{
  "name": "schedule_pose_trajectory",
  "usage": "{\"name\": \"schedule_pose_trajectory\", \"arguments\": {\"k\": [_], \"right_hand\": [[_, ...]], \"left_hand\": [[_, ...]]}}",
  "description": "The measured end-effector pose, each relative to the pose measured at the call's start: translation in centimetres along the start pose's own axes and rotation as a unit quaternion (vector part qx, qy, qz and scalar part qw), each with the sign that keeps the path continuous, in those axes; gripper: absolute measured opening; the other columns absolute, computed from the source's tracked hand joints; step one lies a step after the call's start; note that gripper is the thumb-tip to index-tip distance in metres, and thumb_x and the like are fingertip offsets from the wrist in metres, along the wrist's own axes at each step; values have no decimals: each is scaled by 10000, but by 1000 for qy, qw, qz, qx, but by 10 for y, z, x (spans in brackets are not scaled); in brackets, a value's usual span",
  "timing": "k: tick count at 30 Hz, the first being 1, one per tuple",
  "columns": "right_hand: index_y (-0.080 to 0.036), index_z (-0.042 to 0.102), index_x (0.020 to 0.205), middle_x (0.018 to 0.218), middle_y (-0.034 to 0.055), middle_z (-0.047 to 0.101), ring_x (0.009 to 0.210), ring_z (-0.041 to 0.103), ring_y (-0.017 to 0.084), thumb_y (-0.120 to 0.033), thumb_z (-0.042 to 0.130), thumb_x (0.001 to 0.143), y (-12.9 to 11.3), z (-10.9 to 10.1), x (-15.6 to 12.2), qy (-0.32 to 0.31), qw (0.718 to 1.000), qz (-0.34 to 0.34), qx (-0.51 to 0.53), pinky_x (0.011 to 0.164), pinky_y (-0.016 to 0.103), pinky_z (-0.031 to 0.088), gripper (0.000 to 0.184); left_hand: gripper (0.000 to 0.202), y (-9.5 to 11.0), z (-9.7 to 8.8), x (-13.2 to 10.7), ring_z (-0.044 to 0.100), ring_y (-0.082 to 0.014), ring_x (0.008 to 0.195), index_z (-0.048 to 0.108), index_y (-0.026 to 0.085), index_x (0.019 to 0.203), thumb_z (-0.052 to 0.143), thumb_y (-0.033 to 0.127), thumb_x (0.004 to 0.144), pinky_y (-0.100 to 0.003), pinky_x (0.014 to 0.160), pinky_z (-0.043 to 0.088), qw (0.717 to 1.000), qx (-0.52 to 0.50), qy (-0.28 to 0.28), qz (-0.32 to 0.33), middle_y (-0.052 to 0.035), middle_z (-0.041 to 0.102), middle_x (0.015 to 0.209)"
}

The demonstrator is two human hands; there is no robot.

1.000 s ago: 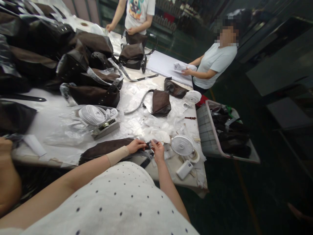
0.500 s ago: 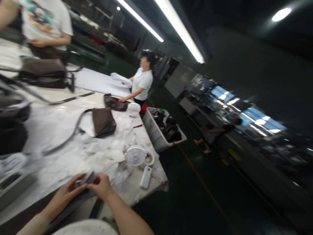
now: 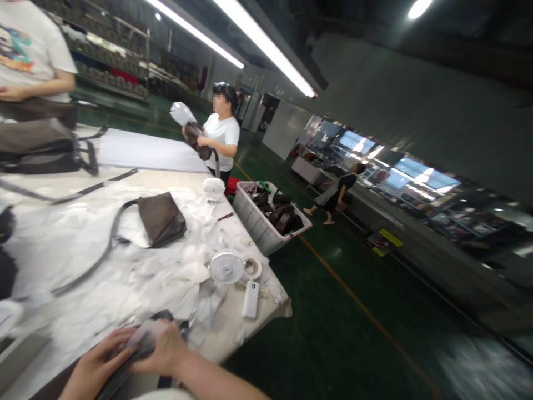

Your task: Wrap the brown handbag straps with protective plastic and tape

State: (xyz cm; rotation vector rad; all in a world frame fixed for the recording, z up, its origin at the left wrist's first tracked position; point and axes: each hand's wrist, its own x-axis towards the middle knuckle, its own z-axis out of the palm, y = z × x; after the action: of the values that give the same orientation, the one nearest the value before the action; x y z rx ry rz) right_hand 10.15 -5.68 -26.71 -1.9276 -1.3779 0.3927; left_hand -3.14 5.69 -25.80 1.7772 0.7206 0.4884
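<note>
At the bottom left, both my hands work on a dark bag strap (image 3: 144, 347) at the near edge of the white table (image 3: 233, 316). My left hand (image 3: 97, 361) curls its fingers round the strap from below. My right hand (image 3: 164, 350) is closed over it from above, pressing a pale wrapping against it. White tissue paper (image 3: 166, 278) lies crumpled just beyond my hands. A brown shoulder bag (image 3: 162, 219) with a long grey strap lies further back on the table.
A small white fan (image 3: 227, 266), a tape roll (image 3: 252, 268) and a white power bank (image 3: 250, 299) sit near the table's right corner. A white crate (image 3: 260, 228) of dark bags stands on the green floor. One person (image 3: 220, 139) holds up a bag; another stands far left.
The view has swung up and to the right, from the table to the hall. My hands have stayed together on the strap. The person at the far end has lifted a bag.
</note>
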Motion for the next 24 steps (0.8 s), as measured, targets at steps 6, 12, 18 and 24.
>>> {"name": "schedule_pose_trajectory", "arguments": {"k": [6,12,18,24], "right_hand": [[-242,644,731,737,8,642,708,573,168,-522,631,766,-22,-10,-11,19,975,76,207,679,320,500,282],[-156,624,917,932,39,634,816,587,158,-398,560,886,-21,-2,-14,-21,966,97,238,759,346,500,253],[-226,652,750,791,39,644,819,541,202,-274,671,779,-18,-9,-3,-7,998,30,56,776,344,399,59],[-214,657,880,888,34,649,893,557,190,-217,633,808,-15,-11,6,19,997,-63,-40,806,333,348,77]], "left_hand": [[304,37,-15,-17,642,-259,898,747,272,834,734,501,635,-382,830,534,999,8,-33,1,-50,729,868],[219,18,-22,-18,590,-209,917,748,218,875,701,387,743,-352,873,478,997,45,-10,54,-77,672,975],[115,-3,-25,-10,573,-196,864,745,212,819,640,247,791,-339,855,456,990,100,-3,99,-59,644,849],[131,-7,-20,-8,613,-169,846,722,203,826,594,191,801,-291,818,476,994,65,6,92,-54,648,907]]}}
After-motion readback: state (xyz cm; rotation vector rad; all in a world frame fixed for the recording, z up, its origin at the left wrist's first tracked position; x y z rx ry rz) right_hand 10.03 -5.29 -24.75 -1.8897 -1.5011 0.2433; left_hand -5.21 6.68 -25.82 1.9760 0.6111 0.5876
